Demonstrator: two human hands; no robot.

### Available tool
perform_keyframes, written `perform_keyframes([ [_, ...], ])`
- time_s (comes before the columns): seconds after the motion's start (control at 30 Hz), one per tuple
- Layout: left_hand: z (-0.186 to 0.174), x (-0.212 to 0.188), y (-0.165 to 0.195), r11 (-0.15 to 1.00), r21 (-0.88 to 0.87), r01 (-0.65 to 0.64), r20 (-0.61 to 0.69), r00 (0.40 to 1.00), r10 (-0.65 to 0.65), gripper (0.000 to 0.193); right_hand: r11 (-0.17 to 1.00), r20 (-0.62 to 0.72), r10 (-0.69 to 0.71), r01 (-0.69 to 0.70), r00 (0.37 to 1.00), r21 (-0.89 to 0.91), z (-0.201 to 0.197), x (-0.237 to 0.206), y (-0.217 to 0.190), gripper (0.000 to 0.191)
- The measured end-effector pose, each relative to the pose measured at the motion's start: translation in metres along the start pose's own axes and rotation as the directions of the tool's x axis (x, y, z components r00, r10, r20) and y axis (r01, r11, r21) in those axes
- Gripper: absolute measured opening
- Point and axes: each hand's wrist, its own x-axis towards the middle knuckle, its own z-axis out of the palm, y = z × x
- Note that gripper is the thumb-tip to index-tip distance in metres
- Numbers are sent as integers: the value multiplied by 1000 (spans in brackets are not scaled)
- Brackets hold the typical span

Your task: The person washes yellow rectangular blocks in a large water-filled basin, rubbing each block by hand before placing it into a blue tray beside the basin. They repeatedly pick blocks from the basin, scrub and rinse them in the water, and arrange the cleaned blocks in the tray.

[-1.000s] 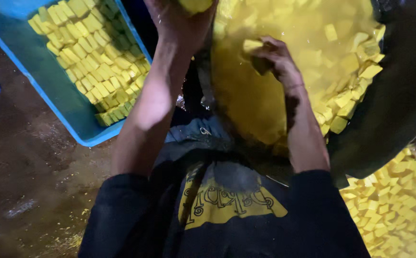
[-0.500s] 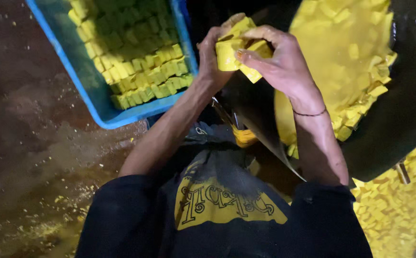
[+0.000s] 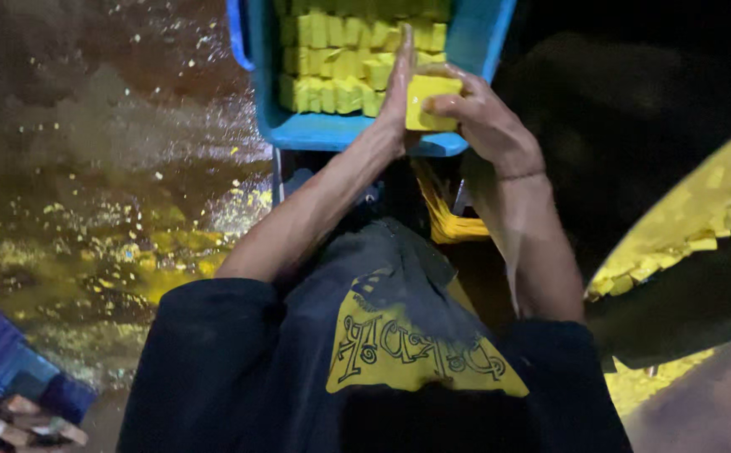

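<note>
left hand (image 3: 399,84): held flat and open, palm pressed against the block's side, nothing gripped.
right hand (image 3: 474,117): fingers curled shut around a yellow block (image 3: 431,102), pinched against the other palm.
block place: at the near rim of the blue crate (image 3: 357,132), 12 o'clock from the torso.
step care: block best kept square, lowered beside the packed yellow rows (image 3: 340,63).
edges: crate rim just under both hands; dark pan (image 3: 701,294) at 3 o'clock.
open room: wet floor (image 3: 105,168) at 9 o'clock.
</note>
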Motion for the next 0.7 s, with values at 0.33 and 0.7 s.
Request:
perform_keyframes([
  [0.33,-112,-76,89,883,310,-352,-389,801,456,93,454,-550,-75,-462,832,-762,104,210,55,82],
  [0.7,-147,-19,123,-708,655,-265,554,805,210,17,970,-191,-90,43,977,-238,24,130,80,73],
])
